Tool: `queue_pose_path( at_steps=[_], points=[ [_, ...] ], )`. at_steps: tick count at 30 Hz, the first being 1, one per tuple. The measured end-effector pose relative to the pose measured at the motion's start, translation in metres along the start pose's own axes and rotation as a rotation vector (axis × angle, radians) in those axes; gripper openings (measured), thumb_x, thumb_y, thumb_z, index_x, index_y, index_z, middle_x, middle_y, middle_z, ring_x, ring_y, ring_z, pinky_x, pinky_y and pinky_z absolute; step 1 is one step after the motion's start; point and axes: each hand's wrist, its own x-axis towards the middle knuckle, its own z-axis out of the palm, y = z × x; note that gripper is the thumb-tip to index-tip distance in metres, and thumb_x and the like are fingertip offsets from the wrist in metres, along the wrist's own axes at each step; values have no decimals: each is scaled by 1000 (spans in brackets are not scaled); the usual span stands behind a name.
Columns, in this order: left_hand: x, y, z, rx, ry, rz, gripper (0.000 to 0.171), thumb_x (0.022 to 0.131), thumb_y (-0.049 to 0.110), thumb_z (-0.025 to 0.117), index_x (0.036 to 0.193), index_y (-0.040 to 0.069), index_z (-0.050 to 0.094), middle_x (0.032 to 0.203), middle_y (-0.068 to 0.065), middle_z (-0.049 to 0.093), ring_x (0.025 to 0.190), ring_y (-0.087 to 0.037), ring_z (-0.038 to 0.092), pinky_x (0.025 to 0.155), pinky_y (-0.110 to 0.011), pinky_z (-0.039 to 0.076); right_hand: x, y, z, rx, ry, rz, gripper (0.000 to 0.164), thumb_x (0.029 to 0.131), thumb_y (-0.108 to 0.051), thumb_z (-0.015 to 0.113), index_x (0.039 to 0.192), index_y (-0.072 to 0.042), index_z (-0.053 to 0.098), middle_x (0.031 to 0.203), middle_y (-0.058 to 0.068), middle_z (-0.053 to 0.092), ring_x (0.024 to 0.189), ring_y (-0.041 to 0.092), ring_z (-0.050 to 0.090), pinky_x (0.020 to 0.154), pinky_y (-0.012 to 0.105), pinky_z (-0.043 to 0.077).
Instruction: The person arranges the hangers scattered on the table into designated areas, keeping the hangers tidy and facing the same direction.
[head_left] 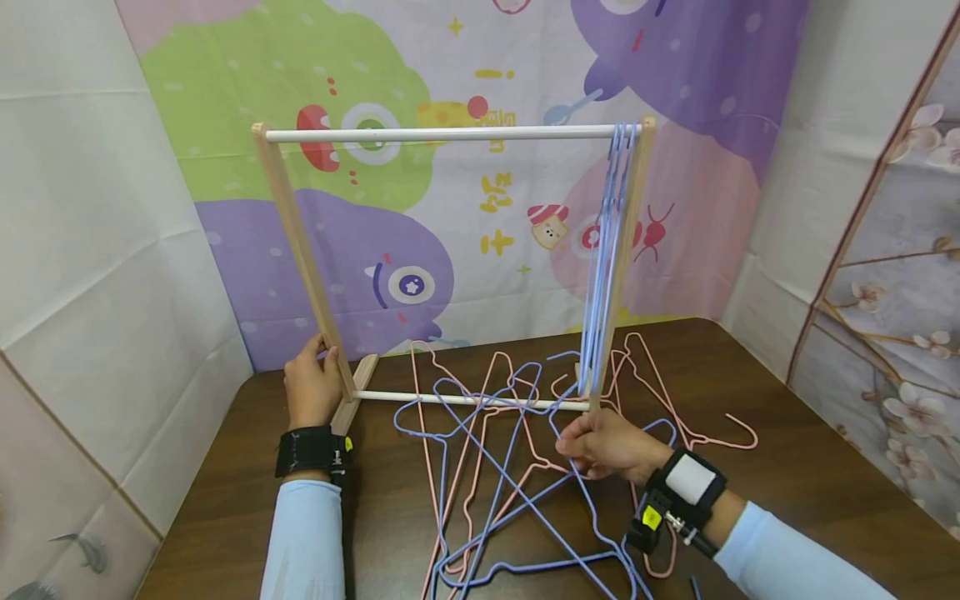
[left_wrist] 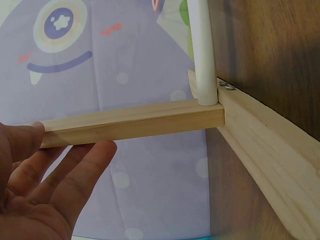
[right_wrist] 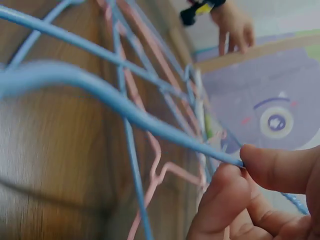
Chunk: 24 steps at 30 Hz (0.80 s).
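A small rack of pale wooden posts (head_left: 298, 242) and white rods (head_left: 450, 133) stands on the table. At the left post's lower part, my left hand (head_left: 311, 390) grips the wood; in the left wrist view the thumb lies on one side of the post (left_wrist: 135, 120) and fingers on the other. My right hand (head_left: 611, 446) pinches the wire of a blue clothes hanger (right_wrist: 150, 122) between thumb and fingertips, near the foot of the right post. Several blue hangers (head_left: 600, 283) hang bunched at the top rod's right end.
Blue and pink hangers (head_left: 431, 492) lie tangled across the middle of the brown table (head_left: 225, 500), partly under and around the lower white rod. More pink hangers (head_left: 663, 392) lie right of the rack. A patterned cloth (head_left: 480, 300) hangs behind it.
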Motion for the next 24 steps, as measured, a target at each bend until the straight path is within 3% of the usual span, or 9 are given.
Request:
queue_pose_path(
  at_steps=[10, 19, 24],
  points=[
    [0, 1, -1, 2, 1, 2, 33, 103, 9, 60, 135, 1, 63, 127, -21, 69, 107, -42, 70, 91, -59, 55, -10, -20, 13, 99, -138, -43, 11, 97, -8, 66, 100, 1, 62, 76, 2, 60, 66, 10, 54, 55, 20, 47],
    [0, 2, -1, 1, -1, -9, 33, 104, 10, 59, 135, 1, 63, 127, -21, 69, 107, -42, 70, 89, -58, 56, -17, -37, 29, 59, -131, -83, 17, 96, -11, 69, 103, 4, 62, 77, 3, 61, 63, 8, 55, 53, 18, 49],
    [0, 1, -1, 0, -1, -7, 33, 104, 11, 59, 135, 1, 63, 127, -21, 69, 106, -42, 71, 88, -58, 57, -21, -48, 38, 102, -150, -100, 17, 96, -11, 69, 103, 3, 61, 77, 2, 63, 63, 9, 55, 54, 20, 49]
  ],
)
